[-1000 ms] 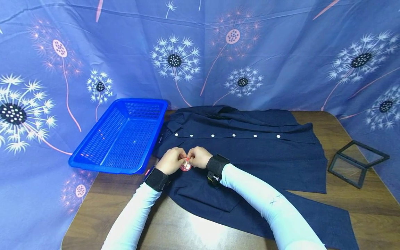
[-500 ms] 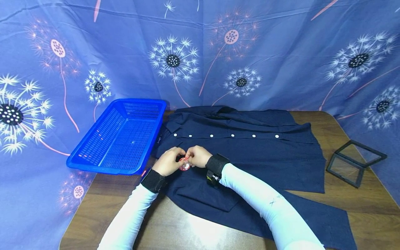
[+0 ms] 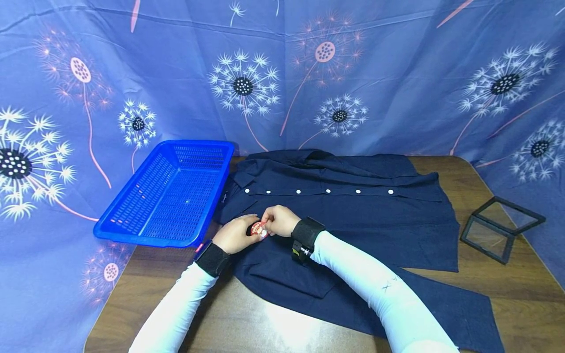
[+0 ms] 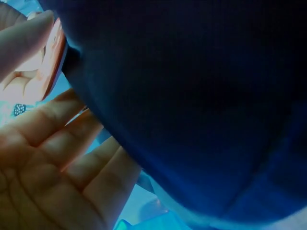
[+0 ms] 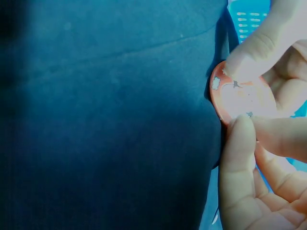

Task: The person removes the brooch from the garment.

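A round red badge (image 3: 259, 229) with a pale picture stands at the dark navy shirt (image 3: 353, 220), between my two hands. My left hand (image 3: 236, 236) grips it from the left, thumb on its face; in the left wrist view the other fingers (image 4: 72, 139) reach behind the cloth. My right hand (image 3: 281, 221) pinches the badge's right edge. Seen from the right wrist, the badge (image 5: 244, 98) sits right at the fabric's edge, with a thumb (image 5: 247, 62) over its top and fingertips at its lower rim. The badge's back is hidden.
A blue plastic basket (image 3: 99, 230) stands to the left. On the right lies a black hinged frame (image 3: 507, 230) with clear panes. The shirt spreads over the wooden table (image 3: 132, 284), with a row of white buttons and a sleeve nearest me. A patterned blue cloth hangs behind.
My left hand has turned and spread a little round the badge, its wrist moving slightly left. The badge has turned with it. My right hand stays nearly in place.
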{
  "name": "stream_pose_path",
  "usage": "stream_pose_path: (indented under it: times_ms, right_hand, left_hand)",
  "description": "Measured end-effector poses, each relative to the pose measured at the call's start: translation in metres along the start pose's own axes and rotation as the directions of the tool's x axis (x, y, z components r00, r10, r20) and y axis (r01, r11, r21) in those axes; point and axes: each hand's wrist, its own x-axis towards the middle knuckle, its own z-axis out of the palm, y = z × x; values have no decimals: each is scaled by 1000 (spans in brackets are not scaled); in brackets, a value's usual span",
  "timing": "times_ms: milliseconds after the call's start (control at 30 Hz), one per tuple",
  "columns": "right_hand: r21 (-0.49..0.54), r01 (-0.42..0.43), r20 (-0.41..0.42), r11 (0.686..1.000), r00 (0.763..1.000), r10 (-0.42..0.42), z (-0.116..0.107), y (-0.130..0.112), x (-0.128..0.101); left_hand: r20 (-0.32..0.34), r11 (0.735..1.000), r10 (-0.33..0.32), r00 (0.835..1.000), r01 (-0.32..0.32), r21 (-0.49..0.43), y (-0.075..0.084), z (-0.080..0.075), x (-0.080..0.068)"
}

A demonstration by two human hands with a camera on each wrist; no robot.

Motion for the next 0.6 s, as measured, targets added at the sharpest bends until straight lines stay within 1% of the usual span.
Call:
stream_pose_path:
  times_ms: [100,267,600]
  right_hand:
    - [9,-13,-6,1000,1000,13,0,0,-1]
    - [33,-22,-5,999,1000,22,0,0,-2]
    - [67,-11,5,998,1000,11,1,2,-3]
  left_hand:
    - [23,1000,-10,1000,10,11,0,0,-1]
    - [41,999,-21,999,20,31,1,1,-2]
    - [76,998,-29,997,25,60,3,-1,-7]
